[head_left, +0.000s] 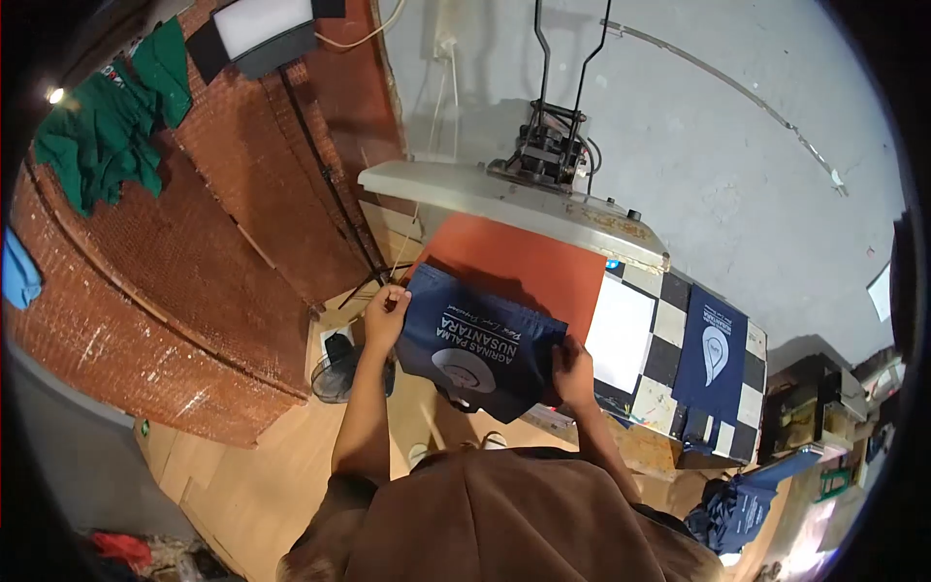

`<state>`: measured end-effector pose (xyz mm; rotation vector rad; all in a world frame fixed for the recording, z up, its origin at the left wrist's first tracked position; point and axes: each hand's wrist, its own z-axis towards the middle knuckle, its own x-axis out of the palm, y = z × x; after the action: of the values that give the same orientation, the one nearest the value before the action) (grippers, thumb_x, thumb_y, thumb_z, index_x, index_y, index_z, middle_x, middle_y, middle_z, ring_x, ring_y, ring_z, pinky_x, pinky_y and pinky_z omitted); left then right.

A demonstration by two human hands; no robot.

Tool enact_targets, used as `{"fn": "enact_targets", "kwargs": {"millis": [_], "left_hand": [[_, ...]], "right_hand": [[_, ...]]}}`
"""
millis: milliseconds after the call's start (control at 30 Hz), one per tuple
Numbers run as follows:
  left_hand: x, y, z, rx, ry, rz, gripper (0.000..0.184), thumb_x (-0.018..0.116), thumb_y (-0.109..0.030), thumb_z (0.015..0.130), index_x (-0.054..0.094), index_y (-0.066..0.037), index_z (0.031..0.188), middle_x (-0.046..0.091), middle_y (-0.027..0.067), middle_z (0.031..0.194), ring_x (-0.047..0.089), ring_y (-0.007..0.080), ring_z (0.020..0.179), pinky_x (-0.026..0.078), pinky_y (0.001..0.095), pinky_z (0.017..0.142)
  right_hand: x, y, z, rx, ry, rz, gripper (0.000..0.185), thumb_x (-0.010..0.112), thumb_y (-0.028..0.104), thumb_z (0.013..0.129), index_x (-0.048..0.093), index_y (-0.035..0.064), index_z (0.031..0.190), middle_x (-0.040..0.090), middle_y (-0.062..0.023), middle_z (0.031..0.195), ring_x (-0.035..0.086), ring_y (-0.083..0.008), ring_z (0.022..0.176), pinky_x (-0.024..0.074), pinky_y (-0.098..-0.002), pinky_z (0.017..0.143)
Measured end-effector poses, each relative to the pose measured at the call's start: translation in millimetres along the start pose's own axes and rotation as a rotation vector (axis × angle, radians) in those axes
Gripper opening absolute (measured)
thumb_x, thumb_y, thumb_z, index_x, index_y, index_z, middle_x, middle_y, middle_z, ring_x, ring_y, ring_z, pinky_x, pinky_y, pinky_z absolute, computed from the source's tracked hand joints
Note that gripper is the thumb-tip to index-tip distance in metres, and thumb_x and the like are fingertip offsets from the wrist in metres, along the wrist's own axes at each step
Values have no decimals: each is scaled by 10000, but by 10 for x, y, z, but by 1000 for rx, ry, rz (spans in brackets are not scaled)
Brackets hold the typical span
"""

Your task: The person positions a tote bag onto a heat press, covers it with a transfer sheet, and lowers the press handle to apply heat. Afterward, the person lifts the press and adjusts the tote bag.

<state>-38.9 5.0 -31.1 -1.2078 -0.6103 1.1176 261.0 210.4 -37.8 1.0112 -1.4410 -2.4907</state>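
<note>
A dark blue fabric piece with white lettering and a round white logo (465, 339) is stretched between both hands, its print upside down in view. My left hand (389, 308) pinches its upper left corner, and my right hand (572, 367) grips its right edge. The fabric hangs over the near edge of the orange-red pad (558, 267) of a heat press. Above and behind the pad is the raised grey press plate (436, 190), with a black linkage (553, 145) on top.
White sheet (619, 325) and another printed blue piece (711, 354) lie on the checkered table (669, 325). Dark blue pieces (737, 514) are piled lower right. A small black fan (337, 373) stands on the floor; a lamp stand (325, 165) and green cloth (102, 136) are left.
</note>
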Motion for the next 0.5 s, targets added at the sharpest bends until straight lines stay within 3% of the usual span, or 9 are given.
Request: {"fn": "enact_targets", "kwargs": {"millis": [133, 233, 333, 500], "left_hand": [[80, 171, 250, -7, 75, 91, 109, 694, -137, 890, 653, -37, 906, 644, 21, 799, 584, 132, 743, 460, 289, 719], [131, 178, 352, 254, 111, 328, 138, 715, -166, 861, 650, -47, 884, 644, 79, 793, 623, 257, 746, 484, 353, 714], [133, 149, 428, 259, 199, 449, 113, 704, -141, 873, 644, -47, 895, 638, 86, 809, 625, 256, 745, 490, 340, 698], [206, 174, 595, 248, 276, 544, 188, 715, -265, 856, 640, -96, 895, 680, 94, 814, 667, 309, 746, 501, 392, 614]], "right_hand": [[36, 50, 99, 29, -66, -80, 130, 599, 110, 905, 536, -4, 910, 580, -216, 754, 571, -408, 685, 453, -432, 632], [74, 109, 147, 151, -79, -241, 145, 607, 132, 906, 547, 4, 939, 604, -238, 792, 588, -452, 758, 472, -464, 664], [174, 92, 233, 159, -146, -335, 161, 613, 162, 903, 565, 18, 958, 630, -253, 834, 615, -459, 831, 492, -497, 701], [266, 55, 348, 213, -136, -528, 214, 618, 222, 900, 573, 43, 1008, 670, -237, 880, 647, -448, 802, 516, -520, 707]]}}
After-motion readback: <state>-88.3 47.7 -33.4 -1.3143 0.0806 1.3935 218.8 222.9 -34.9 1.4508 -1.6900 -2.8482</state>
